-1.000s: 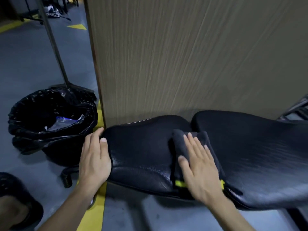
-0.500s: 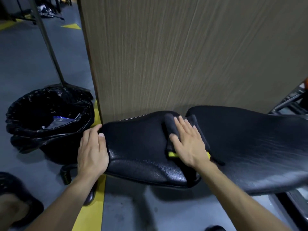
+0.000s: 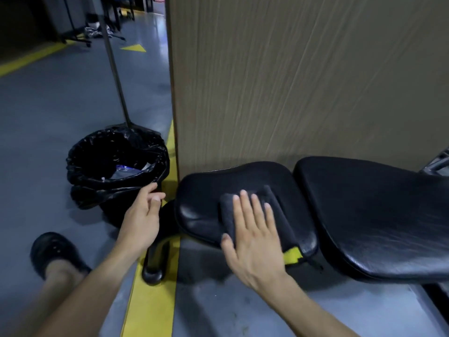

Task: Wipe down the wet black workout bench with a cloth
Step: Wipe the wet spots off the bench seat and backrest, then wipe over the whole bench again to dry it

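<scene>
The black workout bench lies across the right half of the view, made of a small seat pad and a longer back pad. A dark grey cloth with a yellow tag lies folded on the seat pad. My right hand presses flat on the cloth with straight, spread fingers. My left hand hovers off the left end of the seat pad, fingers relaxed, holding nothing, close to the bin's rim.
A bin lined with a black bag stands left of the bench, with a thin pole behind it. A tall wood-grain panel rises right behind the bench. A yellow floor line and the bench foot lie below; my shoe at lower left.
My left hand has come off the seat pad's left edge and now hangs beside the bin. My right hand has slid the cloth left and toward me on the seat pad.
</scene>
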Action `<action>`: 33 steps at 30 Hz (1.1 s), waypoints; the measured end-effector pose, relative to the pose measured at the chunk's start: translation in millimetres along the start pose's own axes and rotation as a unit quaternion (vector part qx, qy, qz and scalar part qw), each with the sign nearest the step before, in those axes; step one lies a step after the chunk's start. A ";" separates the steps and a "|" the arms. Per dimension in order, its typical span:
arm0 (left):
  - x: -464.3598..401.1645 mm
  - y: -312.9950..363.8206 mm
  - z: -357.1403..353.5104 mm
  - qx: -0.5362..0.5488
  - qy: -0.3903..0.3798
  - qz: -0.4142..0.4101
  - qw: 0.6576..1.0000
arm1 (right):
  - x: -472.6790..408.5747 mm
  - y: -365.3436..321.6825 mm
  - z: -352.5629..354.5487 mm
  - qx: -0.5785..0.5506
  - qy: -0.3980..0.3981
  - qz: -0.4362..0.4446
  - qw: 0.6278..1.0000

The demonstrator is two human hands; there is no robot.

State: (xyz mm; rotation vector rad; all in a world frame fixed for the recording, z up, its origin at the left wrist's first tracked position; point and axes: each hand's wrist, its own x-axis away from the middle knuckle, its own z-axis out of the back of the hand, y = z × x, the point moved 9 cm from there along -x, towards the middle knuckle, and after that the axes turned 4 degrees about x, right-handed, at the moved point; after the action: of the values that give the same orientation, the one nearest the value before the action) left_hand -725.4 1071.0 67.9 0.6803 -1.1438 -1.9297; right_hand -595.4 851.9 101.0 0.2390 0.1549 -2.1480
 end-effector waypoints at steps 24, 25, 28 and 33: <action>75.2 43.9 17.7 0.114 0.026 0.009 0.993 | 38.4 32.9 20.2 -0.148 -0.017 0.234 0.961; 80.1 49.6 13.8 0.113 0.023 0.007 0.993 | 44.8 57.7 24.6 -0.176 0.012 0.175 0.969; 94.2 69.1 2.3 0.112 0.012 -0.007 0.994 | 72.3 113.3 30.7 -0.307 0.101 -0.011 0.946; 117.8 108.0 -19.2 0.113 -0.019 -0.027 0.993 | 104.5 136.4 41.7 -0.491 0.132 -0.180 0.842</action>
State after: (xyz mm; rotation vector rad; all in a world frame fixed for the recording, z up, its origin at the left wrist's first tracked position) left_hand -738.7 932.4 148.7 0.8055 -1.3956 -1.8812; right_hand -543.1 683.6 114.9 -0.1169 1.5113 -2.0907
